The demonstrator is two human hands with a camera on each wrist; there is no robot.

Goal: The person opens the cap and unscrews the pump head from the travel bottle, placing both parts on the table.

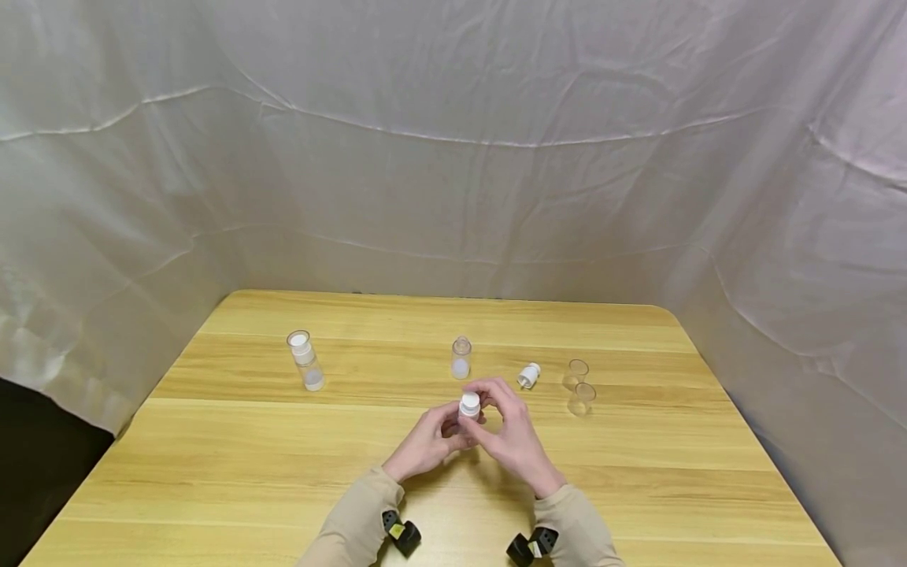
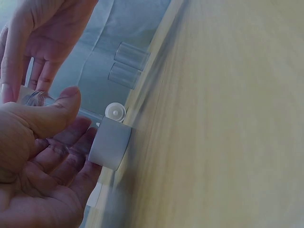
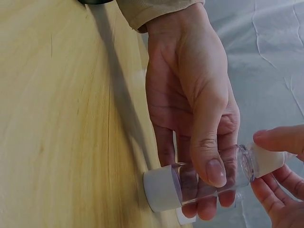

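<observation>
My left hand (image 1: 428, 442) curls round the clear body of a small pump bottle (image 3: 162, 189), whose bottom part is white. A white pump head (image 3: 267, 159) sits at the bottle's neck. Thumb and fingers of my right hand (image 1: 513, 437) pinch that pump head from its sides. In the head view the bottle's white top (image 1: 469, 404) shows between both hands, while its body is mostly hidden. The left wrist view shows the white base (image 2: 110, 144) below the left fingers, close above the table.
Behind the hands stands another clear bottle (image 1: 461, 364) without a pump. A loose white pump head (image 1: 528, 375) lies to its right. Farther right are two clear caps, one (image 1: 575, 373) behind the other (image 1: 583, 399). An assembled bottle (image 1: 307, 361) stands at left. Curtains surround the wooden table (image 1: 234, 472).
</observation>
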